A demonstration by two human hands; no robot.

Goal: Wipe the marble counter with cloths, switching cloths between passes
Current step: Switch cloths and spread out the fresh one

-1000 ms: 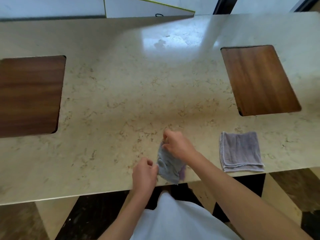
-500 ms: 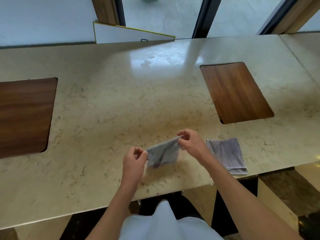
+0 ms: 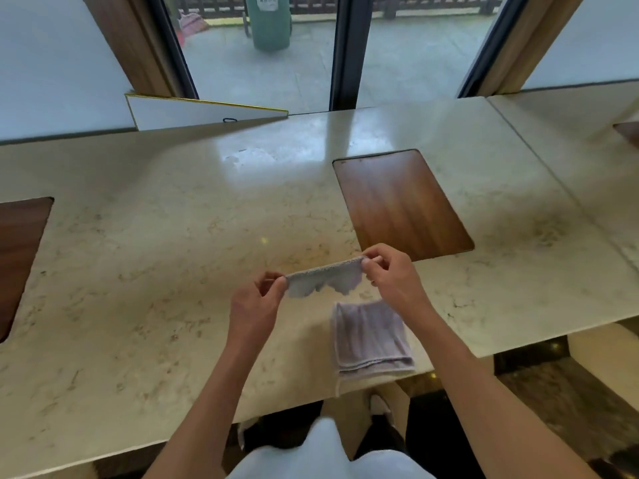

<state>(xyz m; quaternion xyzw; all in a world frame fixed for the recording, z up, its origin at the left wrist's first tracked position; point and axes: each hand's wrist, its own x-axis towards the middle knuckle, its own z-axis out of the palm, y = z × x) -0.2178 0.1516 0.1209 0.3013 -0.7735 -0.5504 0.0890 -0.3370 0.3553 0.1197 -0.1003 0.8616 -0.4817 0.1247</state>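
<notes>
Both hands, left (image 3: 254,307) and right (image 3: 394,274), now pinch the cloth (image 3: 323,280) stretched wider than before.

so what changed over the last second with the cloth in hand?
The small grey cloth went from bunched between the hands at the near edge to stretched flat by its top corners, left hand and right hand moving apart and further over the marble counter. Both pinches held. The folded cloth stayed lying at the edge.
</notes>
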